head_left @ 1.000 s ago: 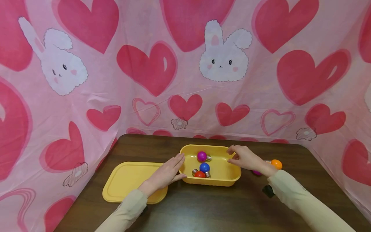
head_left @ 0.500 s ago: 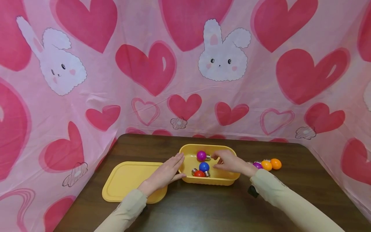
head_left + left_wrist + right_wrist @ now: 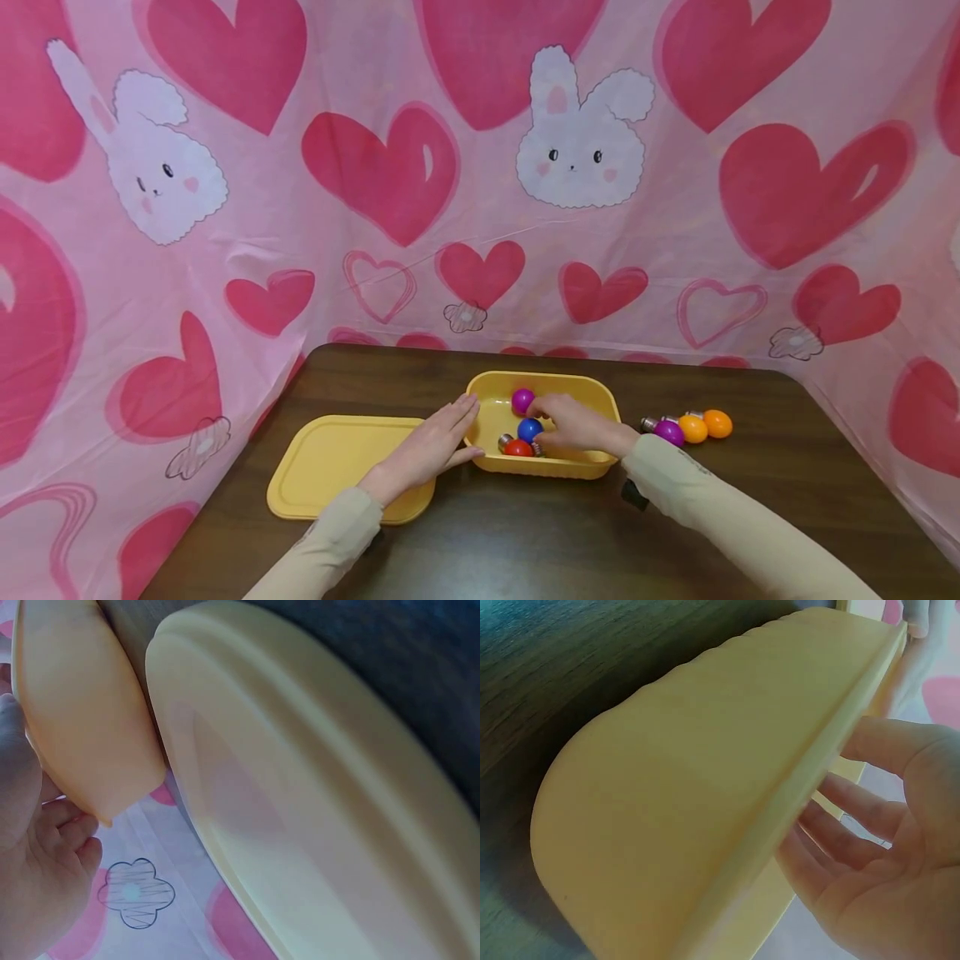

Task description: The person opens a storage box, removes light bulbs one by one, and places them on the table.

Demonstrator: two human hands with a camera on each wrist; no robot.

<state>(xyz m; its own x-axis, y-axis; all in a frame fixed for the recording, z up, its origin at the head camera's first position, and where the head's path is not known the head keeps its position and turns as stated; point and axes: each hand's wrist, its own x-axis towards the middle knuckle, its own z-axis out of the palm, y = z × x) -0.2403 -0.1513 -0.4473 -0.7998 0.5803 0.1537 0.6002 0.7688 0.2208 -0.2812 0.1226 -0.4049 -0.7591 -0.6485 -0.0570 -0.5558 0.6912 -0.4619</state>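
Note:
A yellow plastic box (image 3: 570, 468) stands on the table with a magenta light bulb (image 3: 522, 402), a blue light bulb (image 3: 529, 430) and a red light bulb (image 3: 518, 448) inside. My left hand (image 3: 435, 439) rests against the box's left end, fingers straight along the rim. My right hand (image 3: 576, 423) reaches into the box from the right, thumb and fingers apart beside the blue bulb and close to the magenta one. In the right wrist view its fingertips are hidden behind the box wall (image 3: 705, 772).
A yellow lid (image 3: 337, 467) lies on the wooden table (image 3: 510, 542) to the left of the box, partly under my left forearm. To the right lie a purple bulb (image 3: 669, 432) and two orange bulbs (image 3: 693, 428). A pink heart-patterned cloth (image 3: 480, 183) hangs behind.
My right hand has moved left from the box's right rim to the blue and magenta bulbs, uncovering the bulbs on the right. My left hand stays at the box's left end.

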